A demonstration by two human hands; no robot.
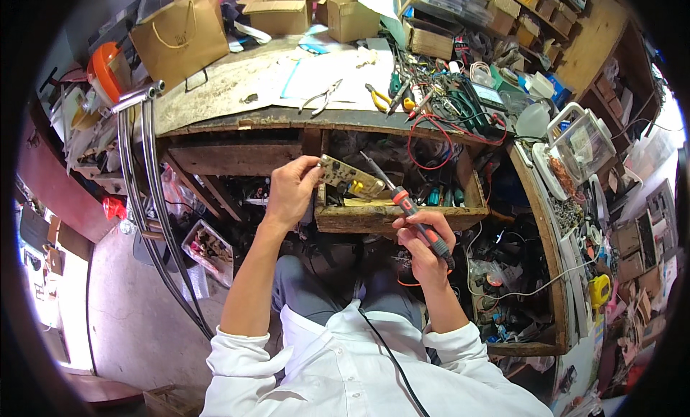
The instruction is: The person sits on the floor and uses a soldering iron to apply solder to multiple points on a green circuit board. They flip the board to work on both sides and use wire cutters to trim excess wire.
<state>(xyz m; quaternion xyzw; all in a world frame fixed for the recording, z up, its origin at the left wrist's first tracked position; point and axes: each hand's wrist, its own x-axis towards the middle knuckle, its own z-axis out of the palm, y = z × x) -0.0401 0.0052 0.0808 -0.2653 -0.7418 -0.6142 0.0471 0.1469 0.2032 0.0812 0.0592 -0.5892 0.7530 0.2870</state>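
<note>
My left hand (291, 187) grips a small tan circuit board (345, 176) by its left end, holding it up over an open wooden drawer (402, 219). Dark components and a yellow part show on the board. My right hand (425, 241) is closed around a soldering iron (407, 209) with a black and red handle, its tip pointing up and left, just right of the board. Behind them on the bench lie metal pliers (322, 97), yellow-handled pliers (376, 97), and tangled red and black leads (431, 120).
The paper-covered bench (223, 101) carries a paper bag (176, 47) and cardboard boxes (352, 18). Bent metal tubes (151, 169) stand at the left. A cluttered right side holds a clear container (578, 140) and a yellow tape measure (599, 291). A small bin (207, 252) sits low at the left.
</note>
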